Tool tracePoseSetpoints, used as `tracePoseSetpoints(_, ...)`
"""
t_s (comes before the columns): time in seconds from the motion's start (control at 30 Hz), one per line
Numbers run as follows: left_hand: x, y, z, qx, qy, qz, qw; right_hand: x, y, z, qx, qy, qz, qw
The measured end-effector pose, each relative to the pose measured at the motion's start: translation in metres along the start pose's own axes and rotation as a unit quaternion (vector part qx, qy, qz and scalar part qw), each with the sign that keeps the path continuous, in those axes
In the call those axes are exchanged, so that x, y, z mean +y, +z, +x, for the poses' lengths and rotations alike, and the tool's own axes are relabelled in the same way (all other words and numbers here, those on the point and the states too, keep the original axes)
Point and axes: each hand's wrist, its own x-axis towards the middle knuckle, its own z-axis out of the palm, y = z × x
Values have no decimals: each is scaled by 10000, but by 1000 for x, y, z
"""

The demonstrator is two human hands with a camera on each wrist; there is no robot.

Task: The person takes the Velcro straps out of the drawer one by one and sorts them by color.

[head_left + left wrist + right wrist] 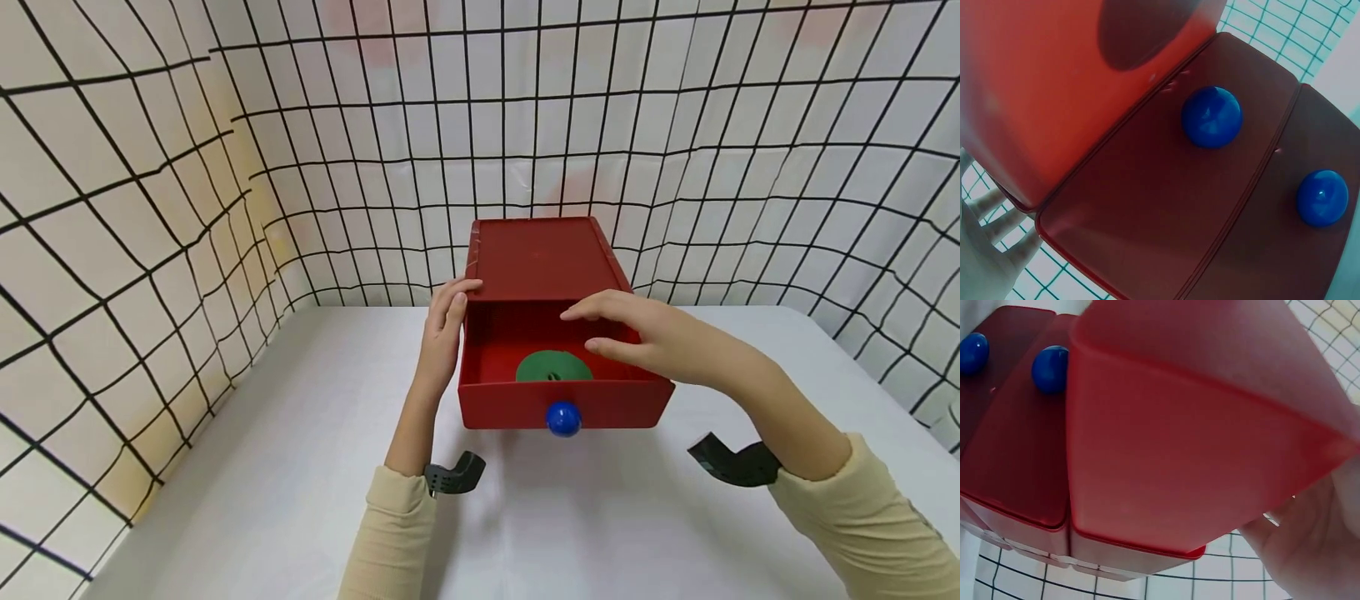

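A red drawer unit (536, 258) stands on the table with its top drawer (510, 407) pulled out. On the drawer front is a round blue knob (563, 418). Inside lies a flat green disc (551, 367) with a small dark mark at its middle. My left hand (444, 329) rests along the unit's left side, fingertips at the top edge. Above the right part of the drawer, my right hand (637, 333) hovers with loosely bent fingers and thumb apart, holding nothing. In the right wrist view, that hand (1316, 544) is partly hidden behind the drawer.
Below the pulled-out drawer, two closed red drawers with blue knobs (1212, 117) show in the left wrist view. The white table (300, 433) spreads around the unit. A black wire grid (420, 158) before white cloth encloses the back and sides.
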Motion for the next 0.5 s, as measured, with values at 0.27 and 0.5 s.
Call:
tracePoseSetpoints(0.27, 0, 0, -1, -20, -53, -6, 10000, 11, 8, 13, -384, -230, 353, 9984)
tracePoseSetpoints(0.5, 0, 0, -1, -23, 13, -32, 10000, 9, 16, 25, -697, -382, 301, 9964)
